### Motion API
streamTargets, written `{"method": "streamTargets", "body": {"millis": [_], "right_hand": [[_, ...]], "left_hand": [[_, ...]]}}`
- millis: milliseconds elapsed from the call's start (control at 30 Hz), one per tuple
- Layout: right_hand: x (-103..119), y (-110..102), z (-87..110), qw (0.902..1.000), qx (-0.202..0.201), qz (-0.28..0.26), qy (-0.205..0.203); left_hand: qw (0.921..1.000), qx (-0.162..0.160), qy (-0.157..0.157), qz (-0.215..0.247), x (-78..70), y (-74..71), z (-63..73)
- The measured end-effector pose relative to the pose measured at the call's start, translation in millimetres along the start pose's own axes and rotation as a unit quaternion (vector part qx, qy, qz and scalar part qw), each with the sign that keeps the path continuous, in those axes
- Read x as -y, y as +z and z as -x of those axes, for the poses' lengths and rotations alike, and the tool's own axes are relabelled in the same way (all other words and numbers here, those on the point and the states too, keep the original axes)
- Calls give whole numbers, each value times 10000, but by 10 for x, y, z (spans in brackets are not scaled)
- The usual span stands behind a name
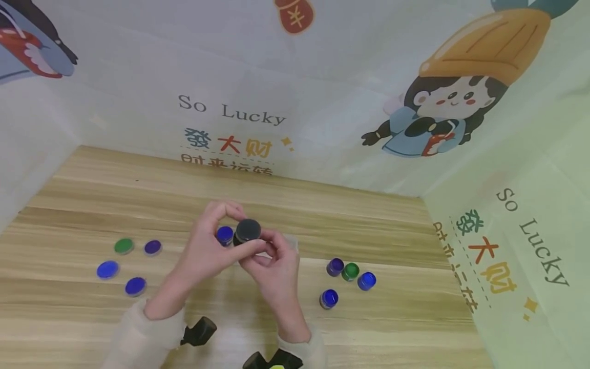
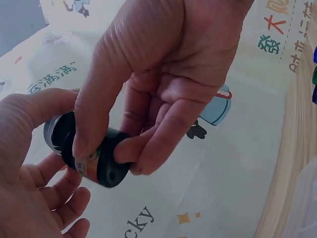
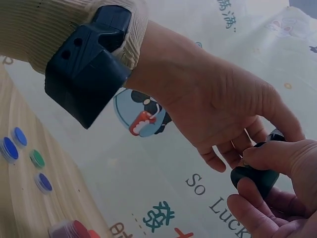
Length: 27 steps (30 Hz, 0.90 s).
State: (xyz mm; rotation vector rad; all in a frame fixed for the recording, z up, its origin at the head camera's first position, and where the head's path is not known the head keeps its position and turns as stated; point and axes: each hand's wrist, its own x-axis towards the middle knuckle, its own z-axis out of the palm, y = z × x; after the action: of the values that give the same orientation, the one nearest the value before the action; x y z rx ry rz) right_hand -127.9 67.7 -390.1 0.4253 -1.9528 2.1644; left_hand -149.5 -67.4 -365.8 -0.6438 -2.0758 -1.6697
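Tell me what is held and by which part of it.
A small dark jar: the left hand pinches it around its top end, and the right hand grips its labelled body lower down.

The person is wearing pale ribbed sleeves [image 3: 39, 25] and angular black wrist units [image 3: 84, 79], the left showing two round holes [image 3: 66, 54], the right a yellow-green spot [image 1: 276, 367].

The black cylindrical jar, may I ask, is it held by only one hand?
No, the left hand and the right hand both hold the black cylindrical jar.
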Motion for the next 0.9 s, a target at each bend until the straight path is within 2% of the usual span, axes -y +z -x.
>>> {"method": "streamTargets", "body": {"millis": [233, 433, 567, 633, 900], "right_hand": [[17, -68, 10, 9993, -101, 341, -70], [19, -187, 32, 9980, -376, 482, 153], [-2, -300, 58, 9962, -491, 692, 217], [-18, -377, 77, 9954, -519, 788, 143], [-96, -764, 204, 9878, -807, 1285, -342]], "left_hand": [[9996, 11, -165, -207, -24, -132, -2], [9977, -210, -176, -618, 3, -306, 53], [9940, -396, -418, -930, 46, -444, 128], [9914, -484, -587, -1066, 69, -517, 174], [9847, -767, -657, -1424, 241, -888, 330]]}}
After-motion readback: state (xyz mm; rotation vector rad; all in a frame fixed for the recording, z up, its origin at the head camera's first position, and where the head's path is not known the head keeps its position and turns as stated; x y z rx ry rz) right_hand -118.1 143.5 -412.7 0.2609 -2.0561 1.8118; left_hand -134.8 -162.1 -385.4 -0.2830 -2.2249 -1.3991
